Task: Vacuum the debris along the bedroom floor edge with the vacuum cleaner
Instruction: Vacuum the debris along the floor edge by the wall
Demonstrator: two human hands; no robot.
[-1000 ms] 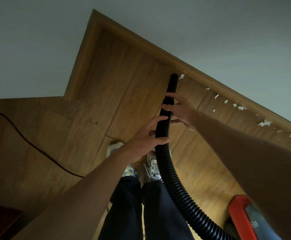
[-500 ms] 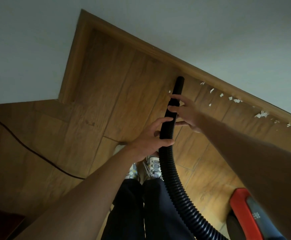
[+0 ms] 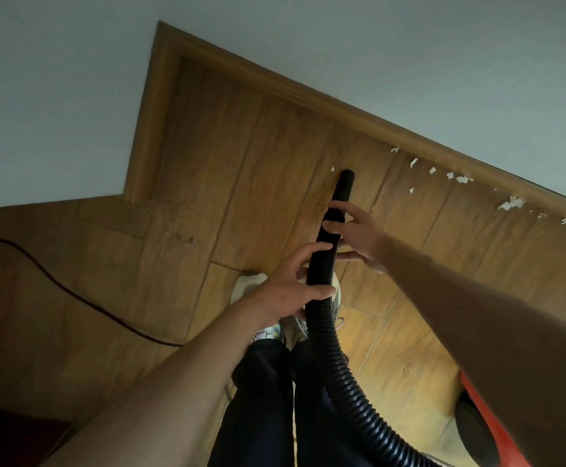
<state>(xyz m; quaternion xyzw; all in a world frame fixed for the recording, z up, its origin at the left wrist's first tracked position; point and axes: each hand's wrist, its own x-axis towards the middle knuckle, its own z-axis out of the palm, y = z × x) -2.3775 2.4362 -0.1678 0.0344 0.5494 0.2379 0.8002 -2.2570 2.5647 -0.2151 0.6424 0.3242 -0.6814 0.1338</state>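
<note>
Left hand [image 3: 285, 291] and right hand [image 3: 359, 237] bare; both forearms bare out to the frame edges. Centre bottom: dark navy trousers [image 3: 258, 399], two legs, loose cloth, creased at the hems. Just above them in frame, pale sneakers [image 3: 243, 286]: white rounded toe, light laces, small multicoloured patch on one side. Fine detail blurred.
</note>
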